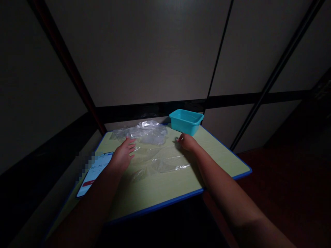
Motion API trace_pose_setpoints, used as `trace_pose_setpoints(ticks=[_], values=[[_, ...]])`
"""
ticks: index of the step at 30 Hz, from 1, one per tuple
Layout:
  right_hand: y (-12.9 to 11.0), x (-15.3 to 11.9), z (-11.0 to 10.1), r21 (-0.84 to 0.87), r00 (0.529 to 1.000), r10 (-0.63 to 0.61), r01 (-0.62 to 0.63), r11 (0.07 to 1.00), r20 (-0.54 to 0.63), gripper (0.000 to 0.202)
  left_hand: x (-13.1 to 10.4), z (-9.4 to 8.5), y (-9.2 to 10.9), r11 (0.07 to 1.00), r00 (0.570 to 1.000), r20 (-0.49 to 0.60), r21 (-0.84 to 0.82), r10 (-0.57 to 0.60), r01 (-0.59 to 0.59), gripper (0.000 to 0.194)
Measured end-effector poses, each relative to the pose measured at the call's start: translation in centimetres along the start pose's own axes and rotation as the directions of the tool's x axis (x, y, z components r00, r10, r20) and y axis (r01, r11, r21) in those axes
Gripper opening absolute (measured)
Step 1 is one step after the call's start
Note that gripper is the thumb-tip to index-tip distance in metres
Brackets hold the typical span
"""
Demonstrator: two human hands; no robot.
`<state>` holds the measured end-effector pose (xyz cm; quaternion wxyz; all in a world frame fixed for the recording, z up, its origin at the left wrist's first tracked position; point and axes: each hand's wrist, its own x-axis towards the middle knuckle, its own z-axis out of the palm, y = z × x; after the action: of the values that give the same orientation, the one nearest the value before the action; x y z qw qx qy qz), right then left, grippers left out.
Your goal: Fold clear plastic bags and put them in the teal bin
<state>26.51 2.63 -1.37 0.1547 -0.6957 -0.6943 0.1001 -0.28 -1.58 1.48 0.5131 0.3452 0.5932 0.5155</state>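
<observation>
A clear plastic bag (160, 164) lies flat across the middle of the table (155, 194). Behind it sits a crumpled heap of clear plastic (152, 132). My left hand (124, 153) is at the left end of the flat bag, its fingers spread and nothing in them. At the bag's far right corner, just in front of the turquoise basket (184, 124), my right hand (185, 141) has its thumb and fingers pressed together. What it pinches is too small to make out.
A phone (95, 174) with a lit screen lies at the table's left edge, partly behind my left forearm. Cabinet panels (152, 51) rise directly behind the table. The table has a blue rim.
</observation>
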Motion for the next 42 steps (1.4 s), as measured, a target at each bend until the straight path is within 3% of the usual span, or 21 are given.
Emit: trace_pose_setpoints(ticks=[3,9,18,21,26,28,30,32,37,40,42], values=[[0.1,0.1,0.3,-0.031,0.999,-0.039,0.039,0.999,0.008,0.028,-0.1,0.0,0.1,0.998,1.0,0.011,-0.06,-0.026,0.026,0.044],[0.1,0.1,0.4,-0.056,0.997,-0.068,0.069,0.996,0.025,0.027,0.2,-0.1,0.2,0.993,0.996,-0.08,-0.116,-0.028,0.018,0.036],[0.0,0.0,0.3,-0.057,0.996,-0.077,0.08,0.995,0.041,0.027,1.4,-0.8,-0.3,0.991,0.994,0.064,-0.095,-0.09,0.096,0.037],[0.0,-0.1,0.2,-0.06,0.996,-0.077,0.079,0.995,0.038,0.027,1.5,-0.7,-0.6,0.999,0.999,0.047,-0.025,-0.024,0.025,0.028],[-0.1,-0.2,0.2,-0.066,0.996,-0.087,0.088,0.994,0.023,0.026,1.0,-0.4,-0.7,0.969,0.975,-0.015,0.119,0.221,-0.218,0.016],[-0.1,-0.2,0.2,-0.057,0.996,-0.092,0.093,0.994,0.022,0.025,0.6,-0.3,-0.7,0.901,0.933,-0.004,0.258,0.361,-0.348,0.014],[0.0,-0.1,0.3,-0.046,0.995,-0.096,0.097,0.994,0.02,0.022,0.1,-0.1,-1.0,0.753,0.866,0.033,0.479,0.498,-0.452,0.017],[0.1,0.0,0.4,-0.042,0.995,-0.096,0.097,0.994,0.026,0.02,-0.3,0.1,-1.5,0.601,0.839,0.096,0.655,0.535,-0.458,0.028],[0.4,0.1,0.6,-0.047,0.995,-0.095,0.096,0.994,0.034,0.016,-0.7,-0.4,-2.9,0.426,0.889,0.301,0.794,0.346,-0.434,0.075],[0.6,0.2,0.8,-0.028,0.992,-0.121,0.121,0.992,0.023,0.014,-0.8,-1.0,-3.0,0.337,0.866,0.448,0.798,0.222,-0.5,0.094],[0.7,0.3,1.0,-0.005,0.992,-0.126,0.126,0.992,0.005,0.015,-1.0,-1.2,-2.7,0.309,0.853,0.498,0.796,0.155,-0.52,0.098]])
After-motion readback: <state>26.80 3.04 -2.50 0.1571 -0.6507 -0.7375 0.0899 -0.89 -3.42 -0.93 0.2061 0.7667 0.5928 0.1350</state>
